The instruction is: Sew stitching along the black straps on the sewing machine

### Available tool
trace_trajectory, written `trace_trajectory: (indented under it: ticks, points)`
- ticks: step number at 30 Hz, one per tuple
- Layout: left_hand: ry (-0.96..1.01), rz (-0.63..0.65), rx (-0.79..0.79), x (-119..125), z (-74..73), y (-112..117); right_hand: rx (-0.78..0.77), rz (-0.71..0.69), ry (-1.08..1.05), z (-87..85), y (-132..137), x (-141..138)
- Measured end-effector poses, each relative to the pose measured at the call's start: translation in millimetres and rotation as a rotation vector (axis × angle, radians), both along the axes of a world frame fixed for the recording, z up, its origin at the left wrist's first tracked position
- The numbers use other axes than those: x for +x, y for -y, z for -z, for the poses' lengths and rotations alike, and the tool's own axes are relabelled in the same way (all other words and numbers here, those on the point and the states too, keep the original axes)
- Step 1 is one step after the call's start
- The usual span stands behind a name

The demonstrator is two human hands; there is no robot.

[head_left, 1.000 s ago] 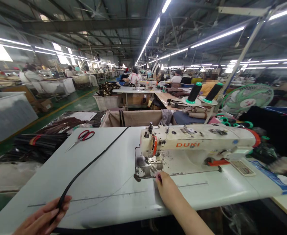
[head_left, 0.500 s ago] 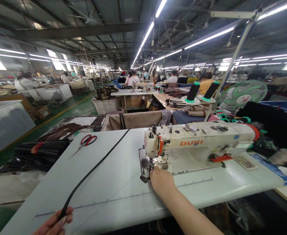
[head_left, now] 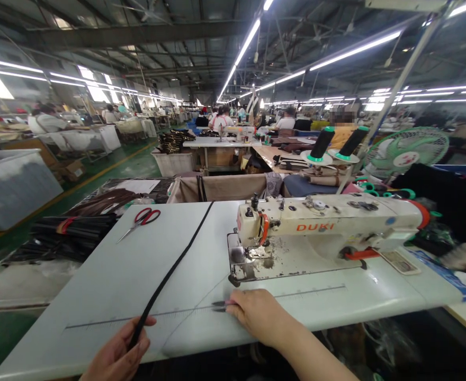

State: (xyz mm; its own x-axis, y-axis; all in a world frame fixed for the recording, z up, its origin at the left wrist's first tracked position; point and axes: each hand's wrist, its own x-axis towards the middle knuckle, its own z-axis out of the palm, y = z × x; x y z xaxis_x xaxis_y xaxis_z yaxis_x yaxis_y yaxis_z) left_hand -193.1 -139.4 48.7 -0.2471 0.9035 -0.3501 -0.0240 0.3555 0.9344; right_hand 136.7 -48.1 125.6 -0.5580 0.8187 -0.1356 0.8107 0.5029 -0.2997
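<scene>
My left hand (head_left: 118, 350) pinches the near end of a long black strap (head_left: 179, 260) at the table's front edge. From there the strap runs across the pale sewing table (head_left: 109, 283) to its far edge. My right hand (head_left: 259, 316) is closed around small thread snips (head_left: 219, 305), their dark blades pointing left over the printed ruler line. Most of the snips' handle is hidden in the fingers. Just beyond that hand stands a white sewing machine (head_left: 316, 233) with orange trim. Red-handled scissors (head_left: 147, 216) lie at the table's far left.
Bundled black strips (head_left: 74, 230) are piled left of the table. Behind it sits a beige fabric-lined bin (head_left: 225, 188). Two black thread cones (head_left: 322, 142) and a green fan (head_left: 408, 153) stand at the right. Co-workers sit at machines farther back.
My right hand has drawn back from the machine's needle area toward the table front, and the snips now show. My left hand has shifted right and slightly up with the strap end.
</scene>
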Motion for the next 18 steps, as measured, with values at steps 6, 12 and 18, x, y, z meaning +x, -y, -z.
trace_trajectory:
  ticks: [6, 12, 18]
  points:
    - [-0.222, 0.263, 0.119, 46, -10.5, -20, -0.135, 0.035, -0.387, -3.7, 18, -2]
    - [-0.127, 0.329, 0.182, 84, -25.9, -32, -0.226, 0.206, -0.492, -1.5, 28, -17]
    - [0.041, 0.329, 0.182, 100, -32.1, -36, -0.066, 0.175, -0.366, 2.4, 35, -25]
